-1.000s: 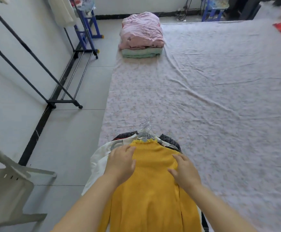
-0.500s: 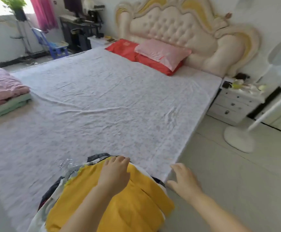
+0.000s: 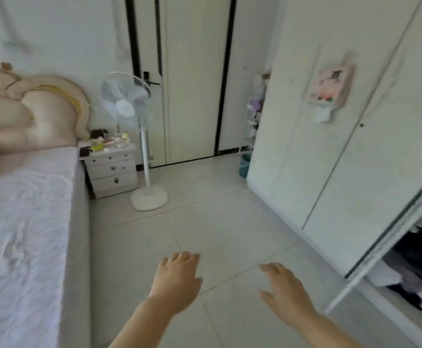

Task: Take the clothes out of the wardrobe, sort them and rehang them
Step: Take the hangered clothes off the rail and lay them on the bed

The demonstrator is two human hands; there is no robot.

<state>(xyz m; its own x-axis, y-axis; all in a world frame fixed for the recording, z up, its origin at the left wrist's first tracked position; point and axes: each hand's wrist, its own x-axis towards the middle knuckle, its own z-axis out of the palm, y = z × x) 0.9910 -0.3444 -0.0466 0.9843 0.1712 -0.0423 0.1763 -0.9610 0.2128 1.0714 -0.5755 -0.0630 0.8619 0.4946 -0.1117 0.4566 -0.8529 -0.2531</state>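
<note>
1. Far left: the bed (image 3: 16, 222), covered by a pale, wrinkled sheet, with its near side running down the frame. The padded headboard (image 3: 36, 114) stands at the far end against the wall.
2. The nightstand (image 3: 113, 172) is just beside the head of the bed. It has three drawers, and the small clutter on top is too blurred to identify.
3. The fan (image 3: 125, 106) stands just right of the nightstand with its round base on the floor (image 3: 230, 222).
4. Your left hand (image 3: 177, 280) is low and centre, above the tiles, back of the hand up. Its fingers (image 3: 183, 257) are relaxed and slightly apart, and they hold nothing.
5. Behind, the door (image 3: 195, 84) is shut. It has a dark frame and a dark handle at its left edge.
6. A teal bin (image 3: 244, 165) sits on the floor between the door and the wardrobe corner. A narrow rack (image 3: 255, 114) rises above it; its contents are blurred.
7. Your right hand (image 3: 286, 291) is low and right of centre, also back up. Its fingers (image 3: 270, 268) are spread and empty. The hand is near the wardrobe's lower edge but apart from it.
8. The wardrobe (image 3: 330, 159) fills the right side with white panels. A pinkish card (image 3: 330, 84) is stuck on its front.
9. The clothes (image 3: 421, 267) are inside the wardrobe, seen through the opening at its far-right end. Dark and light garments are bunched together, and blur prevents a count. Neither hand touches them.
</note>
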